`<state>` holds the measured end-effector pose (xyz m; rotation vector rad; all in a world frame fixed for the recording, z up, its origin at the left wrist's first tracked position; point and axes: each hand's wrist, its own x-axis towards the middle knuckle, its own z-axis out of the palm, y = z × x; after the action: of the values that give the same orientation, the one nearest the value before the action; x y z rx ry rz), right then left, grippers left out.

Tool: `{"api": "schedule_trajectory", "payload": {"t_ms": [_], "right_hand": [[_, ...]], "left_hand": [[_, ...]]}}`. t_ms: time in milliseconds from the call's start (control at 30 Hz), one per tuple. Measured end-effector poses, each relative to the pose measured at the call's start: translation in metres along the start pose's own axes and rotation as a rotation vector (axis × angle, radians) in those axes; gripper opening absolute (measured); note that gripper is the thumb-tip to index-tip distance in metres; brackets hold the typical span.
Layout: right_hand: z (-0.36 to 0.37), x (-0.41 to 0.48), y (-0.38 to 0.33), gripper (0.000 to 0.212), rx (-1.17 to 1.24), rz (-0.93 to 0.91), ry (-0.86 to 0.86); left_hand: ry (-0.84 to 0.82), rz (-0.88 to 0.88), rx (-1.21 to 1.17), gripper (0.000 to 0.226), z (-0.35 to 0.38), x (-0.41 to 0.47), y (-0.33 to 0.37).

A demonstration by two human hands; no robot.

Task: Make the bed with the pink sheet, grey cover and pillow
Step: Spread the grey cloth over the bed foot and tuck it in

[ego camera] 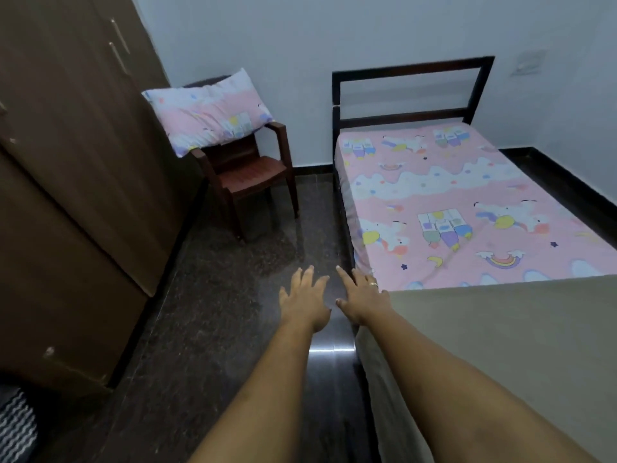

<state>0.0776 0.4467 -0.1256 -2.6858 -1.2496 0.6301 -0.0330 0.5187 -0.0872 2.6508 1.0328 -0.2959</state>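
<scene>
Head view. Both forearms reach forward, low in frame. Left hand (304,295) is over the dark floor (233,295), fingers spread, holding nothing. Right hand (362,294) has its fingers straight and slightly apart, a ring on one, and is at the near-side corner of the grey cover (500,355); can't tell if it touches the cloth.

Grey cover lies flat over the near part of the bed (344,208), top edge straight across, side hanging down toward the floor. Pink sheet (450,202) looks smooth over the rest of the mattress up to the headboard (410,91). Pillow (207,116) is not on the bed: it sits tilted across the arms of the chair (253,177), beside the wardrobe (66,162).

Likely remaining step: fetch the pillow and set it at the head end.

Risks, as judged:
- Pillow is perched and overhangs the chair arm, so a one-end grab may tip it onto the floor.
- Right hand or forearm brushing the cover corner could skew its straight edge.
- Dropping the pillow hard could wrinkle the sheet.
- Floor looks glossy, so a slip is possible.
</scene>
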Motion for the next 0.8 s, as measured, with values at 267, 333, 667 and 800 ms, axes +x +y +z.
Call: {"api": "schedule_trajectory", "payload": {"t_ms": [267,333,667,800], "right_hand": [[-0.023,0.127,-0.009,0.069,0.081,0.238,0.082],[-0.024,0.151,-0.016,0.069,0.147,0.283,0.088],[-0.025,0.247,0.046,0.068,0.245,0.618,0.021],[-0.037,0.303,0.08,0.069,0.287,0.691,-0.003]], "left_hand": [[-0.086,0.216,0.118,0.068,-0.035,0.148,-0.048],[-0.115,0.258,0.166,0.068,-0.045,0.182,-0.058],[-0.236,0.594,0.286,0.065,-0.043,0.343,-0.006],[-0.293,0.691,0.347,0.063,-0.037,0.41,0.026]]}}
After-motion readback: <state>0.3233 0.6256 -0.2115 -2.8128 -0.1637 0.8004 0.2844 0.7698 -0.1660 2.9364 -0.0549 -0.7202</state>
